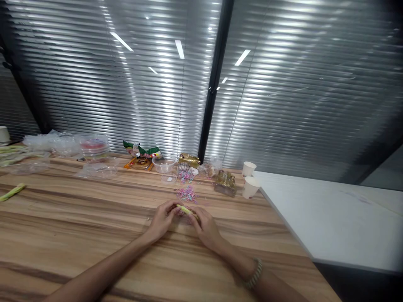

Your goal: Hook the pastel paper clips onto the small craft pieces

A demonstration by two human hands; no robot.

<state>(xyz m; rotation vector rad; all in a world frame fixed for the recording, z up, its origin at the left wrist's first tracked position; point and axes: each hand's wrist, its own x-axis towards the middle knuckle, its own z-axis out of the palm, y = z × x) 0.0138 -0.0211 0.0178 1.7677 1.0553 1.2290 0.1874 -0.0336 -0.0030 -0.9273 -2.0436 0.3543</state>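
Observation:
Between my two hands, low over the wooden table (126, 235), is a short yellow-green strip (185, 209). My left hand (164, 217) pinches its left end with thumb and fingers. The right end is gripped by my right hand (203, 223), whose wrist wears a beaded bracelet (254, 273). Just beyond my hands lies a loose pile of small pink, purple and blue bands (187, 193). Behind that pile, more such bands spill around a small clear container (183, 168). Some bands also show under my fingers.
Snack packets (141, 162), a clear bowl (164, 164), gold wrappers (225, 183) and paper cups (251, 187) line the back. Stacked plastic tubs (93, 147) stand back left. Another yellow-green strip (12, 192) lies far left. A white table (330, 214) adjoins at right.

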